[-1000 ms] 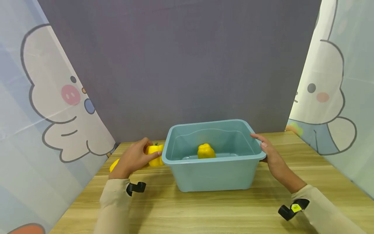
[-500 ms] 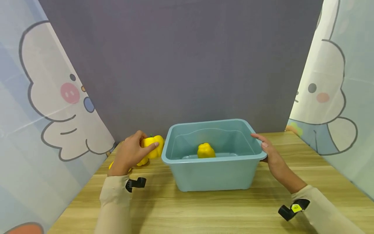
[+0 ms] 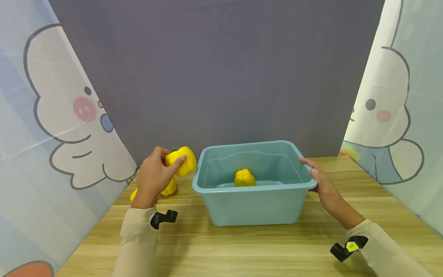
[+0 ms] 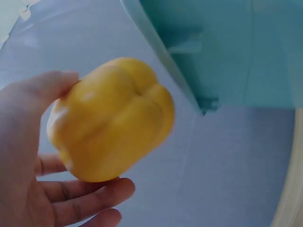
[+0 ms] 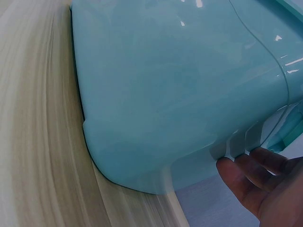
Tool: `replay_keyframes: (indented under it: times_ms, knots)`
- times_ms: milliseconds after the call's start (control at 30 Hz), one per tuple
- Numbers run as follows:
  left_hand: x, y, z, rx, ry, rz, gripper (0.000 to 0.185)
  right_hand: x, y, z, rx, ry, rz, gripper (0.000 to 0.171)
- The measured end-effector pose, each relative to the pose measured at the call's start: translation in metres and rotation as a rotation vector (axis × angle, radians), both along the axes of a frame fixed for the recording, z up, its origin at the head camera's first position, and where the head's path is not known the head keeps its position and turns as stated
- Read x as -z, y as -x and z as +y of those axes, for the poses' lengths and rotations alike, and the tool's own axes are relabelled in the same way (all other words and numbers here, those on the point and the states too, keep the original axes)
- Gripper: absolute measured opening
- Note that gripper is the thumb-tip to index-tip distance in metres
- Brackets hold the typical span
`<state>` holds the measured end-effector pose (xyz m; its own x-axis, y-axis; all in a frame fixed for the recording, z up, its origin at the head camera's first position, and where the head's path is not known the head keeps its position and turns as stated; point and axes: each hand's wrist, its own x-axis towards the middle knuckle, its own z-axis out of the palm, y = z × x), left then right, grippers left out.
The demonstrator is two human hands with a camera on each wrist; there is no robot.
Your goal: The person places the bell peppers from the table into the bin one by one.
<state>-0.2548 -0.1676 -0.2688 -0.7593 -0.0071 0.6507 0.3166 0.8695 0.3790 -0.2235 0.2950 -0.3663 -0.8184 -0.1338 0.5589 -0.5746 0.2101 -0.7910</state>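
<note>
My left hand grips a yellow bell pepper and holds it in the air just left of the teal plastic tub. In the left wrist view the yellow bell pepper lies between thumb and fingers, close to the teal tub's rim. A second yellow pepper sits inside the tub in shallow water. My right hand holds the tub's right rim, thumb on top and fingers under the lip.
More yellow peppers lie on the wooden table behind my left hand. A grey backdrop stands behind the tub, and cartoon-printed curtains hang on both sides.
My left hand has lifted the yellow pepper off the table and raised it up and slightly right, to the level of the tub's rim. The right hand has stayed on the rim.
</note>
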Motion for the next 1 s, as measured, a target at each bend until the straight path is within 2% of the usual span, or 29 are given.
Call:
replay_keyframes:
  times_ms: [400,533,700,1000]
  knots:
    - [0.010,0.005,0.015,0.145,-0.332,-0.021,0.057,-0.001,0.000,0.000,0.012,-0.020,-0.006,0.052]
    - [0.012,0.006,0.018,0.203,-0.387,-0.052,0.056,-0.001,0.000,0.000,0.018,-0.019,-0.011,0.053]
    - [0.013,0.008,0.019,0.270,-0.457,-0.124,0.054,-0.001,0.000,0.000,0.013,-0.022,-0.001,0.052]
    - [0.012,0.009,0.022,0.327,-0.552,-0.206,0.056,-0.003,0.000,0.000,0.022,-0.024,-0.020,0.053]
